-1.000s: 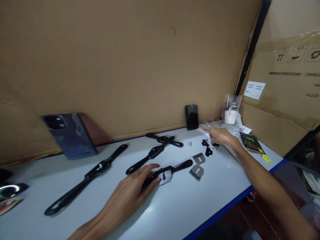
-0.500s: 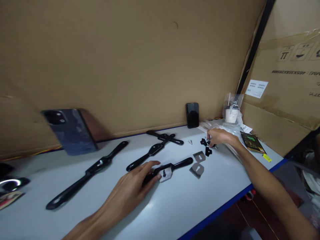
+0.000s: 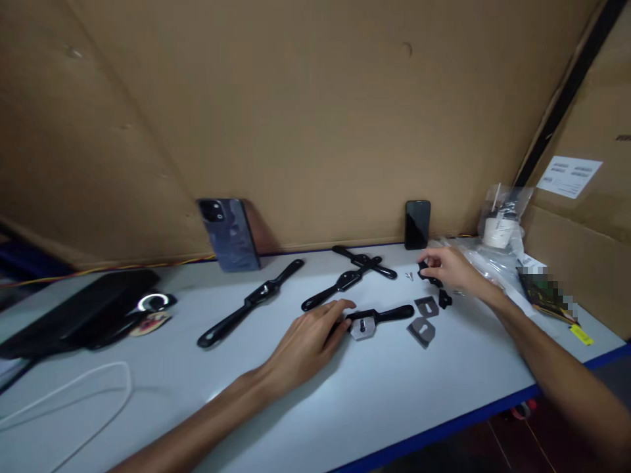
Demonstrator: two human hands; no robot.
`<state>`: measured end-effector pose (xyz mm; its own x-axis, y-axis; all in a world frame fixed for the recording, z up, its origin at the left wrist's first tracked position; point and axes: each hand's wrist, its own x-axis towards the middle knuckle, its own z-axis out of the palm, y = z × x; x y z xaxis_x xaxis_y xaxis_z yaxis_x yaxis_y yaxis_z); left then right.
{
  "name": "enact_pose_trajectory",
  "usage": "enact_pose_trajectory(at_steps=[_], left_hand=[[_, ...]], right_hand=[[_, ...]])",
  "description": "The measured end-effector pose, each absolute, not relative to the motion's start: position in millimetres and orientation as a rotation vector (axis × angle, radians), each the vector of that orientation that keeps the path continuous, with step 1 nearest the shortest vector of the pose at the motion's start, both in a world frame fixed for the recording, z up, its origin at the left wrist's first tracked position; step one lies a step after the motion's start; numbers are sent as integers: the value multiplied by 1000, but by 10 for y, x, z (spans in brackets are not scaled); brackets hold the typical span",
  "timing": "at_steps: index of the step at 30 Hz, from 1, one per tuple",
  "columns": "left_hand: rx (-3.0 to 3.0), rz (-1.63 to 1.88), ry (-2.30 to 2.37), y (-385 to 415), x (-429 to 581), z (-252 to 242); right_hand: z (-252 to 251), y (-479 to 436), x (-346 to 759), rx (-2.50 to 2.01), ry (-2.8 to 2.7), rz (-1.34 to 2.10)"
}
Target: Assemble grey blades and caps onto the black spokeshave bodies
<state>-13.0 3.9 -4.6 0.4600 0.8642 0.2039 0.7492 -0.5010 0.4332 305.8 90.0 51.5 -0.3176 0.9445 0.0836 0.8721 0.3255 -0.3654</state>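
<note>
My left hand (image 3: 313, 335) grips the left handle of a black spokeshave (image 3: 394, 313), thumb and fingers closed round it. A flat steel blade (image 3: 363, 329) lies on that spokeshave's middle. Further right, my right hand (image 3: 452, 268) pinches a small black cap piece (image 3: 422, 268) between thumb and fingertips, just above the table. Below it is another black cap (image 3: 445, 299). Two loose blades (image 3: 421, 330) rest between the hands, and small silver screws (image 3: 409, 276) lie left of the right hand. Two spokeshaves (image 3: 348, 281) lie crossed behind; another spokeshave (image 3: 251, 303) lies to the left.
A blue phone (image 3: 229, 235) and a black phone (image 3: 417, 225) lean against the cardboard wall (image 3: 296, 131). At the right are a bagged cup (image 3: 497, 231), clear plastic and a dark packet (image 3: 545, 292). A black case (image 3: 83, 309) and white cable (image 3: 125, 381) occupy the left.
The view has swung left, bringing the black case and white cable into sight. My right hand has lifted a black cap from the group. My left hand keeps its grip on the spokeshave.
</note>
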Motion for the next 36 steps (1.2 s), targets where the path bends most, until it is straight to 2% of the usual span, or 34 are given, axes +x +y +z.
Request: enact_pose_trajectory(at_steps=[3, 6, 11, 28, 32, 36], left_hand=[[2435, 586, 1376, 36, -125, -60], [2437, 595, 1357, 25, -111, -69], [2451, 591, 1355, 8, -101, -69], [2483, 614, 1341, 20, -104, -119], [2478, 604, 1331, 19, -118, -98], [2485, 659, 1338, 28, -156, -144]], right_hand=[[392, 709, 2749, -1330, -2129, 672], [282, 512, 2491, -1227, -2046, 856], [216, 323, 2279, -1190, -2068, 914], [113, 303, 2110, -866, -2236, 468], [404, 526, 2419, -1016, -2034, 245], [716, 748, 2967, -1464, -2153, 74]])
